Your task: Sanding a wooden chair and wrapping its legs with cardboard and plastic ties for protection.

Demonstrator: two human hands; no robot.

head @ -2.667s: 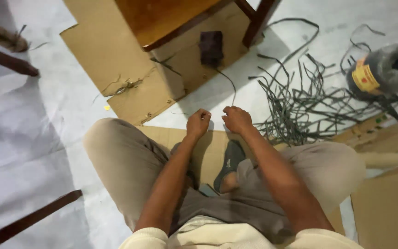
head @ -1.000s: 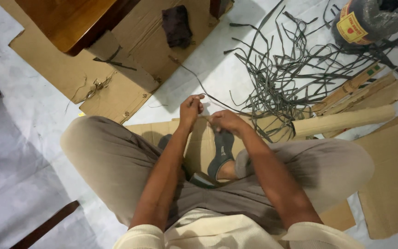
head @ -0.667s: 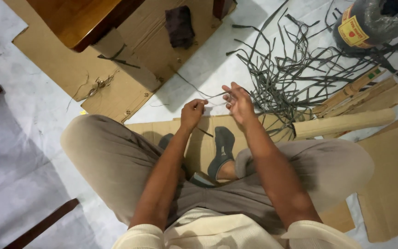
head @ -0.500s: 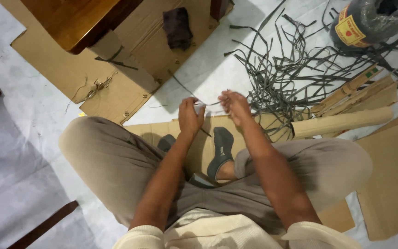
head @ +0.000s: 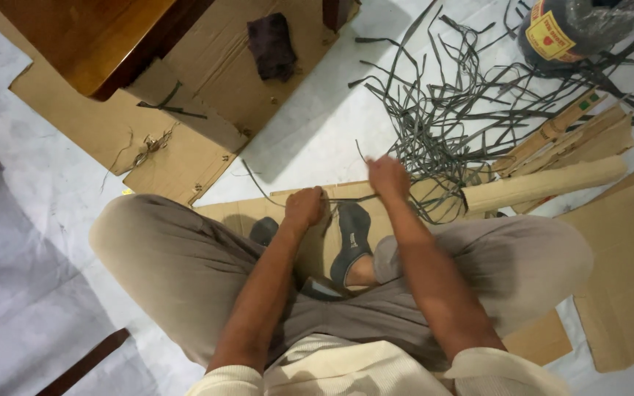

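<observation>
I sit cross-legged on the floor, a grey sock (head: pixel 351 235) on one foot. My left hand (head: pixel 304 207) is closed on a thin dark strip (head: pixel 346 198) that runs taut across to my right hand (head: pixel 389 177), which also pinches it and looks motion-blurred. A loose tail of the strip (head: pixel 254 182) curls off to the left over the white floor sheet. Both hands hover above a piece of flat cardboard (head: pixel 306 246) between my knees.
A tangle of dark strips (head: pixel 449 110) lies at the upper right beside a dark spool with a yellow-red label (head: pixel 563 33). Rolled cardboard tubes (head: pixel 544 192) lie right. A wooden stool (head: pixel 89 37) stands on flattened cardboard (head: pixel 185 110), with a dark cloth (head: pixel 271 45).
My hands lowered toward my foot and drew apart, pulling the strip taut between them. Earlier the right hand had opened with fingers spread; now it is closed on the strip.
</observation>
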